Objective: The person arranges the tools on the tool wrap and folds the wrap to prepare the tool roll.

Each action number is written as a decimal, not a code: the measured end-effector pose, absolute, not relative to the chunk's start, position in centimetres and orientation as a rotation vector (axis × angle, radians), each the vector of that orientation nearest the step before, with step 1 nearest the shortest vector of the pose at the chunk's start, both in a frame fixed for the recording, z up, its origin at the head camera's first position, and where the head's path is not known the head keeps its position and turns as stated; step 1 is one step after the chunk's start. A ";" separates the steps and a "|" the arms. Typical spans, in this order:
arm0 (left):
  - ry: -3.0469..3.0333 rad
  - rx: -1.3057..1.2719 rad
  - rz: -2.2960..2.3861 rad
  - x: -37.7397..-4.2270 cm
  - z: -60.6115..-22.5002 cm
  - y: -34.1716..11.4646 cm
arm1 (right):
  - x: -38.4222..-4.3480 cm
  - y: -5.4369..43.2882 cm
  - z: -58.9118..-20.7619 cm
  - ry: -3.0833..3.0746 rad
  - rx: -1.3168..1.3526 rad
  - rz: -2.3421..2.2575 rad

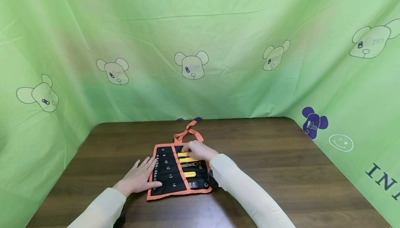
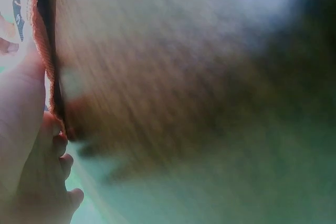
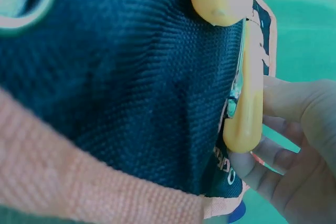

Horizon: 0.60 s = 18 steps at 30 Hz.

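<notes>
A black tool roll [image 1: 170, 183] with orange trim lies unrolled on the table, with printed numbers beside its pockets. Yellow handles [image 1: 190, 174] and a metal wrench [image 1: 191, 164] sit in it. My left hand [image 1: 139, 177] rests on the roll's left edge, fingers extended and thumb lying on the fabric. In the left wrist view, orange edging [image 2: 39, 40] runs beside that hand. Over the roll's upper right pockets is my right hand [image 1: 200, 150], fingers bent down. The right wrist view shows its fingers beside and behind a yellow handle [image 3: 244, 114]; their tips are partly hidden.
Orange tie straps [image 1: 189, 132] trail from the roll's far edge. Beneath everything is a dark brown wooden table [image 1: 265, 151]. Green printed cloth [image 1: 231, 92] hangs behind it and along both sides.
</notes>
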<state>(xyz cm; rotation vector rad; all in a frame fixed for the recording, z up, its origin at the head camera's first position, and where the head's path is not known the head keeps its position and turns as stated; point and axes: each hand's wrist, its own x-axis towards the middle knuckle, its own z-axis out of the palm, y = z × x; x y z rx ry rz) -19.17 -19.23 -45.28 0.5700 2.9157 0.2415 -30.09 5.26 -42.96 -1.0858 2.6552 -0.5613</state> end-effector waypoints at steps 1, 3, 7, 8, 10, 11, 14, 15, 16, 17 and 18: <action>2.915 0.567 0.239 -19.2 -45.3 -19.2 | -30.1 5.3 -43.0 2.656 -1.077 -0.570; 2.913 0.562 0.233 -19.2 -45.2 -19.2 | -30.1 5.5 -43.1 2.657 -1.066 -0.584; 2.906 0.569 0.243 -19.2 -45.0 -19.1 | -30.0 5.8 -43.0 2.659 -1.055 -0.618; 2.905 0.575 0.246 -19.2 -45.0 -19.1 | -29.9 5.9 -43.0 2.663 -1.054 -0.620; 2.904 0.587 0.249 -19.2 -44.9 -19.0 | -29.7 6.1 -42.7 2.675 -1.048 -0.619; 2.904 0.592 0.252 -19.3 -44.9 -19.0 | -29.6 6.3 -42.6 2.685 -1.051 -0.614; 2.906 0.597 0.238 -19.2 -44.9 -19.1 | -29.2 6.7 -42.0 2.721 -1.057 -0.597; 2.908 0.599 0.236 -19.2 -44.9 -19.1 | -29.0 6.8 -41.8 2.733 -1.061 -0.598; 2.911 0.604 0.242 -19.1 -45.0 -19.2 | -28.7 7.0 -41.6 2.742 -1.070 -0.605; 2.914 0.610 0.252 -19.0 -45.0 -19.2 | -28.4 7.2 -41.5 2.748 -1.079 -0.612; 2.918 0.621 0.265 -18.9 -45.0 -19.2 | -28.1 7.4 -41.4 2.755 -1.090 -0.613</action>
